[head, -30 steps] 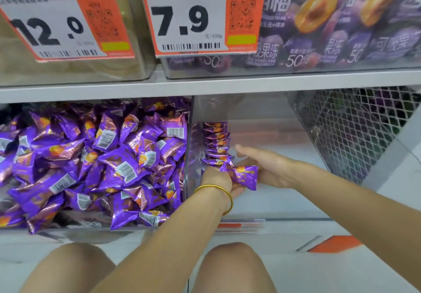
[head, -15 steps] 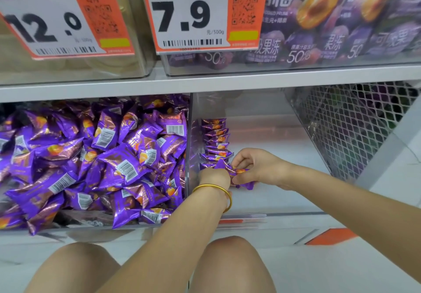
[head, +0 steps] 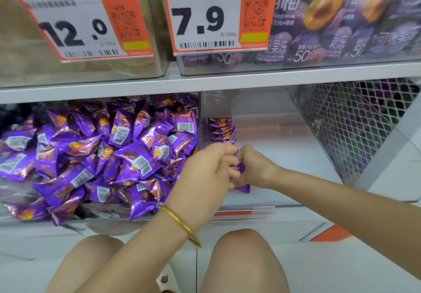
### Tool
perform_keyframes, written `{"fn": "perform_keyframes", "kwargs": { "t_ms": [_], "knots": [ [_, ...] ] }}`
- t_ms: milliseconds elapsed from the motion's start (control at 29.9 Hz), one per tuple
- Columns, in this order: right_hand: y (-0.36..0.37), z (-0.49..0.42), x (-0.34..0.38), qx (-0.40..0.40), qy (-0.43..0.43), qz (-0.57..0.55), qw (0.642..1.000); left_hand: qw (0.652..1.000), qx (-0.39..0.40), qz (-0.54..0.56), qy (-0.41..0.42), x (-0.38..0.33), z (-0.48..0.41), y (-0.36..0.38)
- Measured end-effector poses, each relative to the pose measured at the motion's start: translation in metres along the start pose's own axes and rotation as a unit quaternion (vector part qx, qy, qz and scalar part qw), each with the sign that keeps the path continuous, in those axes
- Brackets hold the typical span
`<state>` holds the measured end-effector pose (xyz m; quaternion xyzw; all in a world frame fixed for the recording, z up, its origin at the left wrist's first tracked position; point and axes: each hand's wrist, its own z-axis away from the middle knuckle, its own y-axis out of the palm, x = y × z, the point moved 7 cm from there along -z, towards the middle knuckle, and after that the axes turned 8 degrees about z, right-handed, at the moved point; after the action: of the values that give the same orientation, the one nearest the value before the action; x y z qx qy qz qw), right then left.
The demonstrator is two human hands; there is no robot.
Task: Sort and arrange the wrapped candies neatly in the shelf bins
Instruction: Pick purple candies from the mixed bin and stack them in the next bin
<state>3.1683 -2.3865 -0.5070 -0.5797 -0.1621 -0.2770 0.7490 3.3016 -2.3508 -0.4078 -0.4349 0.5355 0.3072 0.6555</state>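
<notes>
A loose heap of purple wrapped candies (head: 118, 156) fills the clear bin on the lower left. In the clear right bin (head: 284, 156), a tidy row of the same candies (head: 222, 130) stands along its left wall. At the near end of that row my left hand (head: 209, 169), with a gold bangle on the wrist, and my right hand (head: 252, 167) meet with curled fingers around purple candies (head: 242, 186). The hands hide most of those candies.
The upper shelf carries bins with orange price tags (head: 218, 15) reading 12.0 and 7.9, and purple jelly packs (head: 341, 19). A wire mesh panel (head: 355, 128) closes the right side. My bare knees (head: 246, 258) are below, over the white floor.
My right hand, flat and open beside the row a second ago, has curled onto the candies. My left hand has lifted and moved right to meet it.
</notes>
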Motion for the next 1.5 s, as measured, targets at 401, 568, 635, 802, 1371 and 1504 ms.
{"fn": "perform_keyframes", "kwargs": {
  "t_ms": [401, 568, 635, 802, 1371, 1504],
  "knots": [
    [0.013, 0.011, -0.004, 0.058, 0.135, -0.007, 0.989, 0.985, -0.132, 0.007, 0.112, 0.014, 0.018, -0.060],
    [0.017, 0.012, 0.002, 0.055, 0.146, -0.069, 0.985, 0.984, -0.131, 0.013, 0.119, 0.016, 0.022, -0.060],
    [0.019, 0.013, 0.002, 0.062, 0.160, -0.070, 0.983, 0.984, -0.128, 0.019, 0.121, 0.018, 0.024, -0.059],
    [0.018, 0.019, 0.003, 0.065, 0.191, -0.041, 0.979, 0.985, -0.124, 0.035, 0.115, 0.024, 0.026, -0.058],
    [0.022, 0.013, 0.002, 0.039, 0.188, -0.206, 0.960, 0.985, -0.119, 0.024, 0.125, 0.026, 0.027, -0.060],
    [0.026, 0.017, 0.001, 0.057, 0.193, -0.213, 0.956, 0.984, -0.123, 0.027, 0.124, 0.028, 0.027, -0.061]
  ]
}}
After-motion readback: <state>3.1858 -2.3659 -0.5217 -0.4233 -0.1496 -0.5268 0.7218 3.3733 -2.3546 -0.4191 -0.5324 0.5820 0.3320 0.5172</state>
